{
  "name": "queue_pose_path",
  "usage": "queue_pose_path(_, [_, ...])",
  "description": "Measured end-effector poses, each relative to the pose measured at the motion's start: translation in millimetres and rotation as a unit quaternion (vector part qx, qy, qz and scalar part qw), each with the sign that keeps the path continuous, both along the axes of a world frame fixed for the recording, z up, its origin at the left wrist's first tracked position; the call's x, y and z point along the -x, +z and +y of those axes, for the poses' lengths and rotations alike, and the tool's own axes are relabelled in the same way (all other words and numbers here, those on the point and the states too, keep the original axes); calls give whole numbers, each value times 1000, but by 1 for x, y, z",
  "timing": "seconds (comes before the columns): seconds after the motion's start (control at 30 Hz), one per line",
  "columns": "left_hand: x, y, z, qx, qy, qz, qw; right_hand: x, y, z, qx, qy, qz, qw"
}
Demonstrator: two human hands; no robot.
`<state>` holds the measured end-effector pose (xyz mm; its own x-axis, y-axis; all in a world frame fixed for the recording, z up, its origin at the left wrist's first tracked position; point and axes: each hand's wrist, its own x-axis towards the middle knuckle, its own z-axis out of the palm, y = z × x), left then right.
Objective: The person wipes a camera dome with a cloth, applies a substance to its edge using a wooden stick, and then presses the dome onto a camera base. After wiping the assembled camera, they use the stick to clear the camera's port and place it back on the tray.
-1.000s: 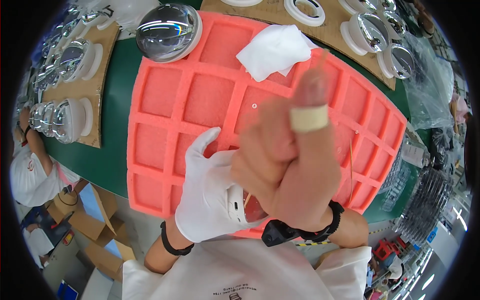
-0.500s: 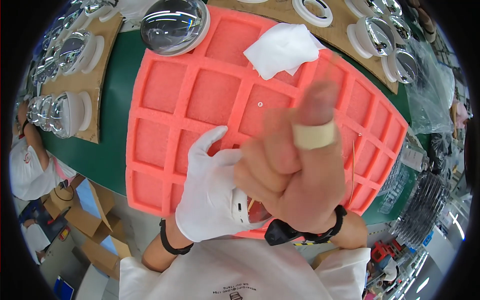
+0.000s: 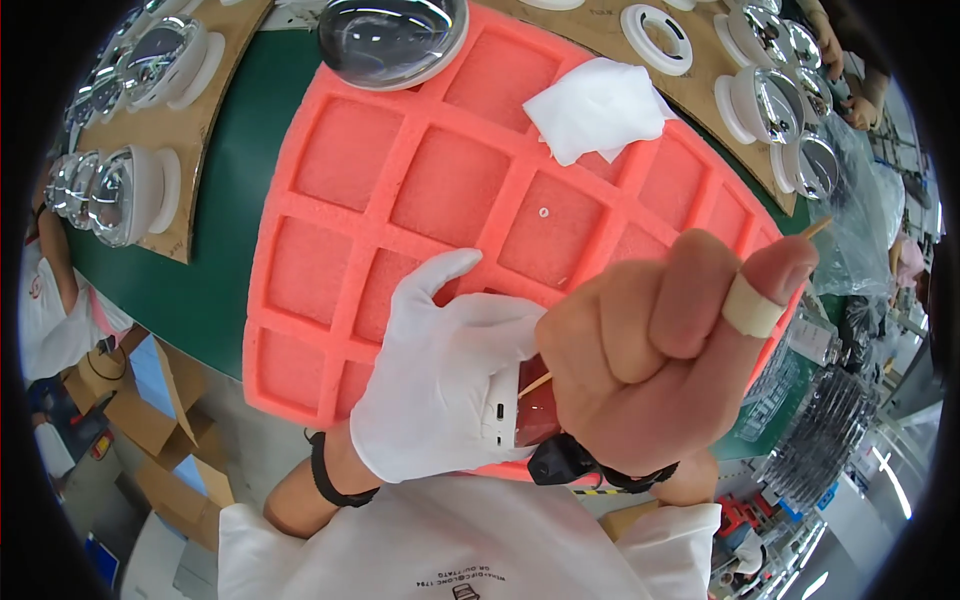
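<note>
My left hand (image 3: 425,380), in a white glove, grips a white plastic housing (image 3: 500,412) with a small port in its side. Much of that housing is hidden behind my hands. My right hand (image 3: 650,350) is bare, with a pale band round the thumb. It is closed on a thin wooden stick (image 3: 818,227), whose one end sticks out past the thumb while the other slants down beside the housing. Both hands are over a pink foam tray (image 3: 410,165) with square pockets. A small white ring (image 3: 544,212) lies in one pocket.
A clear dome unit (image 3: 392,40) rests on the tray's far left corner, and a white cloth (image 3: 598,108) lies to its right. Cardboard sheets (image 3: 205,150) at both sides carry several domed units. A white ring part (image 3: 657,40) lies at the back. Clear plastic bags (image 3: 850,220) are at right.
My right hand has moved right and a little lower with the stick, and is less blurred. My left hand keeps its hold on the housing. The view has shifted slightly.
</note>
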<state>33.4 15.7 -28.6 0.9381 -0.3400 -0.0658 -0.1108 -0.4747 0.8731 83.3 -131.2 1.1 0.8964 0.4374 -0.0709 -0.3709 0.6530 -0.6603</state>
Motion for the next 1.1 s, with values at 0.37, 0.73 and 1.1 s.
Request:
queue_pose_path(0.37, [0, 4, 0, 2, 25, -25, 999, 2, -4, 12, 6, -44, -23, 999])
queue_pose_path(0.73, [1, 3, 0, 10, 18, -32, 999, 0, 0, 4, 21, -35, -19, 999])
queue_pose_path(1.1, [3, 5, -1, 83, 50, -33, 995, 10, 2, -1, 84, 62, -110, 988])
